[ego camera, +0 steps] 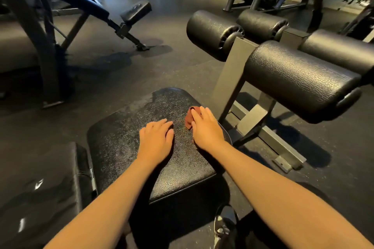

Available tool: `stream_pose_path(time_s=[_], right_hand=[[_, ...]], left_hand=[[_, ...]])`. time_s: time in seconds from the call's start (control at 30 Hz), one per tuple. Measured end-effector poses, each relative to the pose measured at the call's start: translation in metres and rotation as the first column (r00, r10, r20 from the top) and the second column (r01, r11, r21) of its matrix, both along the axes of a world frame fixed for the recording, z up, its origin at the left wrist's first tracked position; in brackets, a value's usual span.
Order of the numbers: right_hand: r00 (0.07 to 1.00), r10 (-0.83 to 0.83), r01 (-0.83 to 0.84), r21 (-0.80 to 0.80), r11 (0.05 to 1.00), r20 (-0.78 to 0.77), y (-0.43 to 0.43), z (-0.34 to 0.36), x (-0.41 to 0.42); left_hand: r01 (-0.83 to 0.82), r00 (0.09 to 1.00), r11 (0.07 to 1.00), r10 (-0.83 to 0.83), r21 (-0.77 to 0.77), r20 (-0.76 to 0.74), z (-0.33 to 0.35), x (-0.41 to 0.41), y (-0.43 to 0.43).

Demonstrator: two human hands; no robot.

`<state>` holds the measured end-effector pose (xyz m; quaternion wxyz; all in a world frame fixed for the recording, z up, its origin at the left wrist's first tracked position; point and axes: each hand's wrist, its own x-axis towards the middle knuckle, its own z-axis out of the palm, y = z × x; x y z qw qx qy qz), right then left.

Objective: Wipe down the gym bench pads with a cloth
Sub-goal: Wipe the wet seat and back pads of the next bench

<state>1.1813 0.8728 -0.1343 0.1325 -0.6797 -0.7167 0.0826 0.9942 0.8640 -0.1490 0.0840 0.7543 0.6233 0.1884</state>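
Cloth first: where does it lie?

The reddish-brown cloth [189, 120] is bunched up on the black seat pad [125, 147], toward the pad's far right side, close to the grey steel post [236, 66].

Which hand has it?

The right hand [204, 129]. Its fingers lie spread and fairly straight on top of the cloth, pressing it to the pad. Most of the cloth is hidden under them; a crumpled part sticks out on the thumb side.

And the left hand?

The left hand [155, 139] rests palm down on the bare pad, just beside the right one, fingers relaxed and slightly apart, holding nothing. It does not touch the cloth.

How does the seat pad look?

Pebbled and shiny, with a paler, smeared patch [141, 103] along its far left edge.

What else belongs to the bench?

A back pad [40, 188] sits at the lower left, separated from the seat pad by a narrow gap. Beyond the post, four black roller pads stand out in two pairs: a nearer, higher pair [301, 81] and a farther pair [212, 34].

Around it?

Dark rubber floor [172, 62], and another bench [135, 12] well apart on the left.
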Motion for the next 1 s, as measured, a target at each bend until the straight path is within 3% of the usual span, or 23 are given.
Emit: stream_pose_path(time_s=[0.1, 0.3, 0.37, 0.47, 0.53, 0.63, 0.7, 0.77, 0.83, 0.93, 1.0], right_hand=[[0.998, -0.057, 0.057, 0.017, 0.998, -0.019, 0.021, 0.002, -0.024], [0.931, 0.365, -0.365, 0.019, 0.931, 0.004, 0.051, -0.006, -0.090], [0.964, 0.262, -0.257, 0.093, 0.962, -0.042, 0.070, -0.010, -0.086], [0.999, -0.035, 0.039, 0.174, 0.984, -0.022, 0.089, -0.009, -0.079], [0.998, -0.066, 0.061, 0.189, 0.980, 0.018, 0.093, -0.008, -0.093], [0.983, 0.171, -0.157, 0.171, 0.973, -0.071, 0.091, -0.009, -0.132], [0.914, 0.386, -0.369, 0.143, 0.918, -0.120, 0.087, -0.012, -0.154], [0.873, 0.480, -0.468, 0.129, 0.874, -0.086, 0.095, -0.013, -0.156], [0.917, 0.399, -0.393, 0.154, 0.907, -0.008, 0.111, -0.012, -0.145], [0.991, 0.133, -0.132, 0.130, 0.983, 0.002, 0.126, -0.012, -0.129], [0.995, 0.102, -0.098, 0.138, 0.986, -0.020, 0.123, -0.011, -0.138]], left_hand=[[-0.074, 0.995, 0.997, 0.072, -0.018, -0.062, 0.001, -0.031, 0.016], [-0.113, 0.992, 0.992, 0.109, -0.060, -0.064, 0.000, -0.057, 0.050], [-0.150, 0.987, 0.988, 0.146, -0.049, -0.068, -0.003, -0.068, 0.056], [-0.180, 0.981, 0.983, 0.177, -0.039, -0.080, -0.007, -0.082, 0.062], [-0.207, 0.975, 0.978, 0.205, -0.027, -0.081, -0.007, -0.087, 0.065], [-0.330, 0.943, 0.944, 0.329, -0.023, -0.052, -0.004, -0.099, 0.066], [-0.393, 0.920, 0.918, 0.390, -0.054, -0.045, -0.004, -0.112, 0.064], [-0.400, 0.916, 0.913, 0.397, -0.080, -0.056, -0.007, -0.123, 0.061], [-0.371, 0.929, 0.926, 0.368, -0.077, -0.051, -0.008, -0.128, 0.059], [-0.349, 0.937, 0.933, 0.350, -0.083, -0.002, -0.011, -0.128, 0.057], [-0.352, 0.933, 0.932, 0.357, -0.089, 0.049, -0.012, -0.130, 0.056]])
